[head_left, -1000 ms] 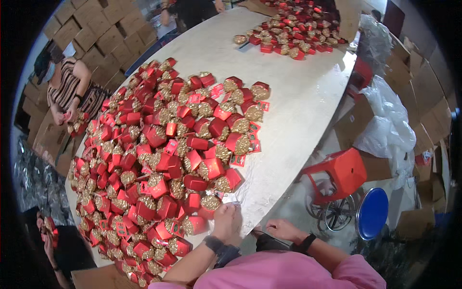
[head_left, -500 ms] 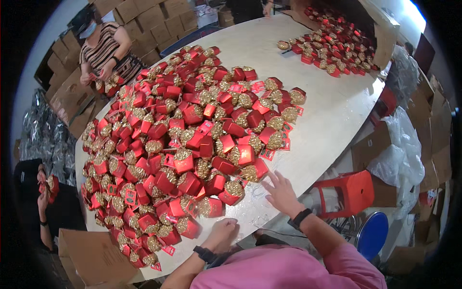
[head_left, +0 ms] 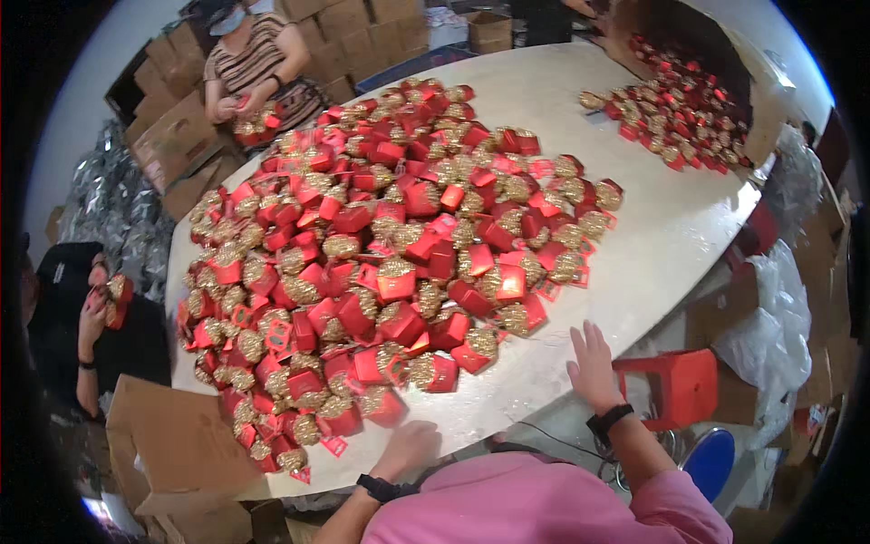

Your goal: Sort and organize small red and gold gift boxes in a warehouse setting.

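Observation:
A wide heap of small red pot-shaped ornaments [head_left: 396, 279], with gold beaded tops and red tags, covers much of the pale table [head_left: 671, 227]. My right hand [head_left: 594, 367] is at the table's near right edge, open, its fingers stretched out and holding nothing. It is apart from the nearest pot ornament [head_left: 535, 313]. By the near edge, just right of the heap's lower end, is my left hand [head_left: 412, 446]. Its fingers are smeared by motion, and no held thing shows. Close to it lies a red pot ornament [head_left: 384, 407] with a gold top.
A large carton [head_left: 766, 100] on its side spills more ornaments at the far right. Another carton [head_left: 181, 435] stands at the near left. A red stool [head_left: 684, 390] and a blue round seat [head_left: 710, 462] are right of me. Two co-workers handle ornaments at the left.
The view has shifted, so the table and heap sit farther right. My right hand has drawn away from the heap's edge, fingers now pointing up. My left hand has blurred with motion.

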### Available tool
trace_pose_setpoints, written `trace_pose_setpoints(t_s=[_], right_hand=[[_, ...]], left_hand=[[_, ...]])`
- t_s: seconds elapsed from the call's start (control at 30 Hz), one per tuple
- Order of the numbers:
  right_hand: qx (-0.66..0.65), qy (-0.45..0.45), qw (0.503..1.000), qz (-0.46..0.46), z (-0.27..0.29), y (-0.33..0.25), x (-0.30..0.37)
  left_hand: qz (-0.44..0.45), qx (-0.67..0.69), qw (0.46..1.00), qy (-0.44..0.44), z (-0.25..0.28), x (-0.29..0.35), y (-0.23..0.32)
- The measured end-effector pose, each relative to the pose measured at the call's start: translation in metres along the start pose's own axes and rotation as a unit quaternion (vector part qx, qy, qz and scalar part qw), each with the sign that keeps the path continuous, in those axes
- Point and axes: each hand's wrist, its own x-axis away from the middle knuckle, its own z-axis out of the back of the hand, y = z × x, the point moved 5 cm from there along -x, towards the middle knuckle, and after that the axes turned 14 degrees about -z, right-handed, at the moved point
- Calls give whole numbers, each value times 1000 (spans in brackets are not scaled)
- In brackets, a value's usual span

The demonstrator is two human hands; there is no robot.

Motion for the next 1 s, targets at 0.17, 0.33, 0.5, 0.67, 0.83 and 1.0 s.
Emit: trace_pose_setpoints(t_s=[0.17,0.33,0.5,0.67,0.83,1.0], right_hand=[[-160,-8,982,99,-4,-70,19],[-232,-85,958,146,-15,-120,20],[-239,-189,933,194,-31,-173,29],[-217,-244,907,265,-47,-226,53],[-63,-289,920,257,-57,-276,68],[12,-279,934,222,-78,-301,67]], left_hand=[[72,67,995,16,24,36,-10],[122,68,989,54,45,76,-23],[118,49,982,141,61,114,-32],[144,13,964,222,79,130,-45],[97,-109,948,283,95,113,-42],[29,-169,952,253,90,87,-32]])
